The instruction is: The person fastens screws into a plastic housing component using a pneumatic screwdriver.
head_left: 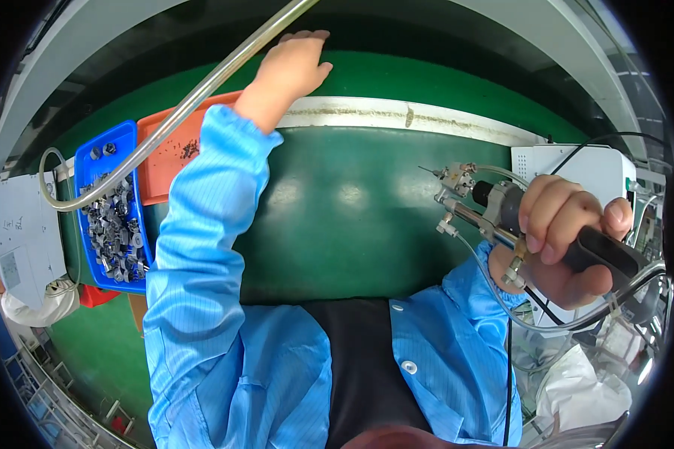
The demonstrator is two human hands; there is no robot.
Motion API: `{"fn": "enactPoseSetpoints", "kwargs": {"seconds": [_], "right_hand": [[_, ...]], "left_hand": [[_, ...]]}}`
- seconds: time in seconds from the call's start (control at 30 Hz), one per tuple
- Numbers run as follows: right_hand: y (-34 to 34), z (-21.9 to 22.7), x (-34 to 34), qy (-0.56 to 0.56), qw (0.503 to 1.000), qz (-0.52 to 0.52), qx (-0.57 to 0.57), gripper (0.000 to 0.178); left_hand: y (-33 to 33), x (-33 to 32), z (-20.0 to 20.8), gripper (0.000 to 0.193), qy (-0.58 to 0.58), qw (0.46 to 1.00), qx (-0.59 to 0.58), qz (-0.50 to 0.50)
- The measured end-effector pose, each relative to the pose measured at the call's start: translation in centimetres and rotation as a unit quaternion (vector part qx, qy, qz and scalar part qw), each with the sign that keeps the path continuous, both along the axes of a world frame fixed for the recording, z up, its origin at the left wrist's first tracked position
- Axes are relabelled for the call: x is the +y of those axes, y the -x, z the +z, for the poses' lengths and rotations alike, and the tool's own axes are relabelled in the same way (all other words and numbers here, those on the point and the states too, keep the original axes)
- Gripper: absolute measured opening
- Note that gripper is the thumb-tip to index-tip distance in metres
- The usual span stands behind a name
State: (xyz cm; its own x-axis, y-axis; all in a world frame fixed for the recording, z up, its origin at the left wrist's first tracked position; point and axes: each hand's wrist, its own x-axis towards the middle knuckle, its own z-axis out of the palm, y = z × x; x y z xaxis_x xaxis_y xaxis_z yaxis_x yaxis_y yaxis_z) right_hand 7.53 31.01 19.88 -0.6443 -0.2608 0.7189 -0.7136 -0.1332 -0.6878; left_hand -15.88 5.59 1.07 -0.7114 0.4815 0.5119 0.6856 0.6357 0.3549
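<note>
My left hand [292, 71] stretches to the far side of the bench, past the white strip along its back. Its thumb stands apart from the fingers, and I see nothing held in it. On the right, my right hand [569, 232] wraps round the black handle of a dispensing gun [487, 206] with metal fittings and thin hoses. The gun's thin needle tip points left, above the green bench mat [352, 224]. At left, a blue tray [147, 232] holds many small grey metal parts [112, 232]. Beside it, an orange tray [153, 168] holds tiny dark pieces [190, 149].
A thick clear tube [225, 67] runs slantwise over both trays, close to my left sleeve. White equipment boxes stand at the left [26, 239] and right [554, 159]. Hoses loop below the gun. A crumpled white bag [584, 389] lies at the lower right.
</note>
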Motion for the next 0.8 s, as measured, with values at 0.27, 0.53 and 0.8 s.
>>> {"fn": "enactPoseSetpoints", "kwargs": {"seconds": [0.27,0.53,0.8], "right_hand": [[0.2,-1.6,1.0,0.005,0.999,0.009,-0.039,0.061],[-0.7,-2.1,0.4,0.008,0.994,0.076,-0.082,0.056],[0.1,-3.9,-1.5,0.001,0.992,0.077,-0.104,0.049]], "left_hand": [[-10.5,1.9,3.0,0.022,-0.083,0.961,-0.214,-0.154],[-17.9,1.1,1.1,0.013,-0.096,0.95,-0.175,-0.239],[-17.7,0.5,-0.2,0.016,-0.121,0.936,-0.166,-0.285]]}}
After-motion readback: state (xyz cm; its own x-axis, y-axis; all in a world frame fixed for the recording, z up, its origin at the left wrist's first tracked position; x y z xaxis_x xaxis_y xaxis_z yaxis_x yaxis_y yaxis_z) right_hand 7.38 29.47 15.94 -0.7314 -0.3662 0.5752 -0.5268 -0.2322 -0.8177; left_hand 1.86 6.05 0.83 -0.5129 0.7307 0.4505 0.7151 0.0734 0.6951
